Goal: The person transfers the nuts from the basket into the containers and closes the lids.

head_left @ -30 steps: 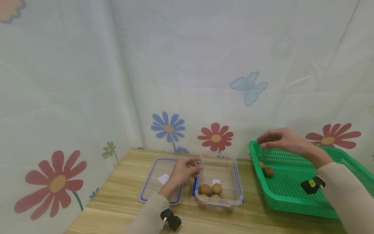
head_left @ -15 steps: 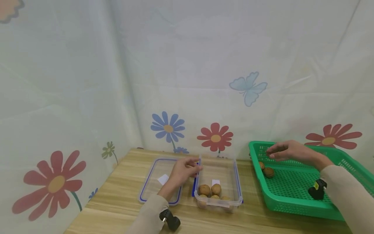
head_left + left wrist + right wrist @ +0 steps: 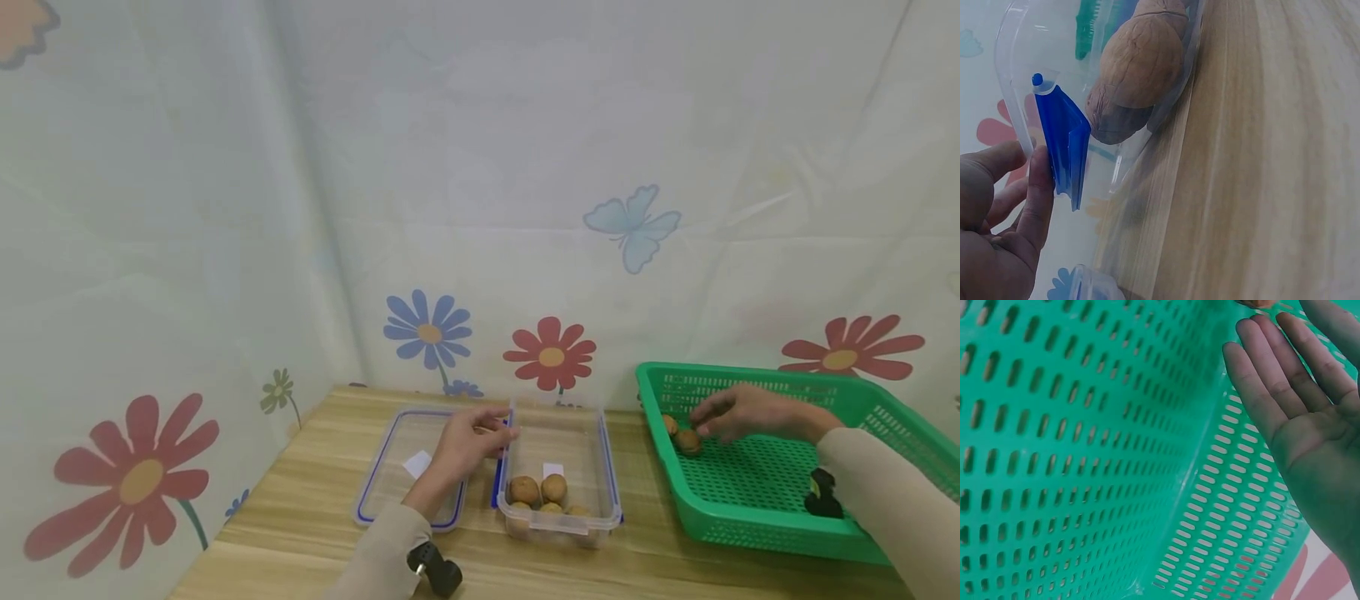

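While the left hand [image 3: 467,442] is pinching the rim of the clear box [image 3: 561,522], the right hand [image 3: 738,412] is hovering back-up inside the green basket [image 3: 780,515], fingers nearly straight, slightly apart, pointing toward nine o'clock, where two walnuts [image 3: 687,442] are lying just beside them.

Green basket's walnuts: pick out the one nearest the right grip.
The front walnut, by the right grip; the other walnut sits farther left, behind.
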The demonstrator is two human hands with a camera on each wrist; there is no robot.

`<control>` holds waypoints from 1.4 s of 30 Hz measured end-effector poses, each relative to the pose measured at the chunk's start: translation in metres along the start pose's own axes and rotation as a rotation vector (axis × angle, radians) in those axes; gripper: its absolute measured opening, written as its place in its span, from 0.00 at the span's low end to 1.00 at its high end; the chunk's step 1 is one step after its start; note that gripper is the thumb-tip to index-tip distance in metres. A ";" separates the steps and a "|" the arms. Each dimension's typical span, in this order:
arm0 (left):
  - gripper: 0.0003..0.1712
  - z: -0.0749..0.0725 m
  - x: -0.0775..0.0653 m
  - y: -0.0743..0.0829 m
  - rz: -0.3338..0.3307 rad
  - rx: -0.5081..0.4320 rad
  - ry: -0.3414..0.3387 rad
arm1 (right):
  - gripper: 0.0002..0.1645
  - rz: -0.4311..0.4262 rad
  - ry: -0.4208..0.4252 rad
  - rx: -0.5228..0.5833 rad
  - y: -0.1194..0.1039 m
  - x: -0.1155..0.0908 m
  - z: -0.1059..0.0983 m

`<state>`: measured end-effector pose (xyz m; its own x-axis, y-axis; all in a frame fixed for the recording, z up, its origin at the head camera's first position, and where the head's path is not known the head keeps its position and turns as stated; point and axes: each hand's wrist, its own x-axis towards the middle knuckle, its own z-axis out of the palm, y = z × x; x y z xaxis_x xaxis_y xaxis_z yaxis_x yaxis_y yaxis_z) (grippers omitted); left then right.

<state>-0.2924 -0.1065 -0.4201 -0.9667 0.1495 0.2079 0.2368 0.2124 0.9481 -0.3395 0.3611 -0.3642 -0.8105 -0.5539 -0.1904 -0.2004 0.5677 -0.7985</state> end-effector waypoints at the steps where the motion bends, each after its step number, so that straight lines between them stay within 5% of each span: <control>1: 0.24 0.000 0.000 0.000 -0.001 -0.004 -0.001 | 0.27 0.006 -0.006 0.002 0.001 0.001 0.000; 22: 0.23 0.002 -0.003 -0.001 -0.001 -0.011 0.010 | 0.22 0.019 0.000 -0.030 0.000 0.004 0.005; 30: 0.24 0.003 -0.002 -0.001 -0.009 0.000 0.009 | 0.29 -0.011 0.139 -0.067 -0.037 -0.005 0.003; 42: 0.23 0.000 -0.001 0.000 -0.003 -0.002 0.004 | 0.25 -0.126 0.234 -0.153 -0.102 -0.007 0.007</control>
<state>-0.2919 -0.1066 -0.4202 -0.9677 0.1453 0.2060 0.2337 0.2109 0.9492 -0.3094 0.3031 -0.2850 -0.8753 -0.4803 0.0558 -0.3736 0.5986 -0.7086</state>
